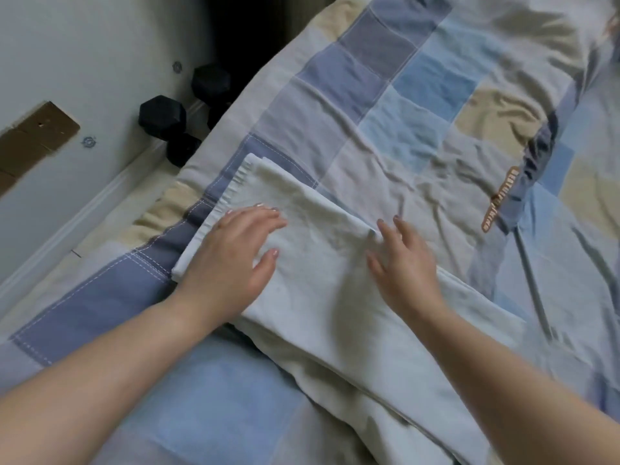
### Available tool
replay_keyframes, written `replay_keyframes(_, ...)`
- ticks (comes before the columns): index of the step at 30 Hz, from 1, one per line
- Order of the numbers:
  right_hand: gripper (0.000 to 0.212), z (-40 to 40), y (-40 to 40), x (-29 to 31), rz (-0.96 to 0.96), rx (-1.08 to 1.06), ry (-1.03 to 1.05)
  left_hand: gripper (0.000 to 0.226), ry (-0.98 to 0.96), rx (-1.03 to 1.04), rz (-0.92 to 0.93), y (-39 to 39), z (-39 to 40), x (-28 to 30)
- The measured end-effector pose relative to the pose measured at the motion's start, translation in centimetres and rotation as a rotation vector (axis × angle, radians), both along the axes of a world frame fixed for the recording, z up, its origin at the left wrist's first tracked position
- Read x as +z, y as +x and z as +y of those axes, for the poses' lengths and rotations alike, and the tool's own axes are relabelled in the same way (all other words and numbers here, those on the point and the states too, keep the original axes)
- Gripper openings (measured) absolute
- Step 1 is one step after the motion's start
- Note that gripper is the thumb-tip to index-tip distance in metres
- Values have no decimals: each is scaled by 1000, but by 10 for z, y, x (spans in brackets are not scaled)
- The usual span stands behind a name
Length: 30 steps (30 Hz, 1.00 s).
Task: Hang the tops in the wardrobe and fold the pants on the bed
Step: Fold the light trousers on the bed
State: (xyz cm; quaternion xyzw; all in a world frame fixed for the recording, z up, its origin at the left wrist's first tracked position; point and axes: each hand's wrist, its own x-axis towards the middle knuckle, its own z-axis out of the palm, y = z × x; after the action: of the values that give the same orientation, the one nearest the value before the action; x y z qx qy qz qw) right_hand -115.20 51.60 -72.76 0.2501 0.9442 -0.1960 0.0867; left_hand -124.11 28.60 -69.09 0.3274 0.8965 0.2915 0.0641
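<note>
A pair of white pants (322,263) lies on the bed, stretched from the gathered waistband near the bed's left edge toward the lower right. My left hand (235,250) rests flat on the waist end, fingers straight. My right hand (402,260) lies on the cloth a little to the right, fingers spread and touching the pants' far edge. The patchwork bedspread (385,129) of blue, grey and beige squares lies under the pants. A pale garment (530,45) lies farther up the bed, and a wooden hanger (500,199) pokes out beside a dark garment (536,152).
Black hexagonal dumbbells (167,125) stand on the floor between the bed and the white wall (84,45) at the left. A brown patch (33,139) marks the wall. White skirting (67,226) runs along the floor.
</note>
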Motion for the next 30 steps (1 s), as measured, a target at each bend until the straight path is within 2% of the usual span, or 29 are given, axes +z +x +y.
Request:
replay_keyframes(3, 61, -13, 34, -16, 3, -2, 33, 47, -162, -297, 42, 40, 63, -23)
replay_keyframes(5, 63, -18, 53, -30, -34, -15, 40, 54, -314, -372, 72, 57, 91, -48)
replay_keyframes(8, 68, -10, 88, -60, -61, 8, 86, 64, -494, -338, 174, 55, 106, -87)
replay_keyframes(12, 70, 29, 131, -103, -100, 22, 162, 77, -636, -344, 241, 29, 102, -128)
replay_keyframes(19, 76, 85, 223, -128, -295, -155, 157, 81, -732, -354, 282, 42, 107, -138)
replay_keyframes(21, 75, 91, 242, -124, -255, -244, 53, 80, -751, -260, 208, 55, 119, -126)
replay_keyframes(22, 73, 90, 248, -122, -161, -321, -34, 78, -740, -236, 169, 65, 125, -119)
replay_keyframes(25, 62, 92, 265, -111, 191, -789, -398, 71, -614, -430, 162, 117, 150, -99)
replay_keyframes(26, 56, 92, 267, -108, 254, -922, -519, 70, -558, -512, 166, 136, 158, -96)
replay_keyframes(28, 41, 89, 271, -104, 249, -1026, -741, 70, -518, -580, 90, 173, 179, -94)
replay_keyframes(30, 31, 82, 277, -106, 237, -1070, -1006, 69, -503, -467, -92, 203, 200, -102)
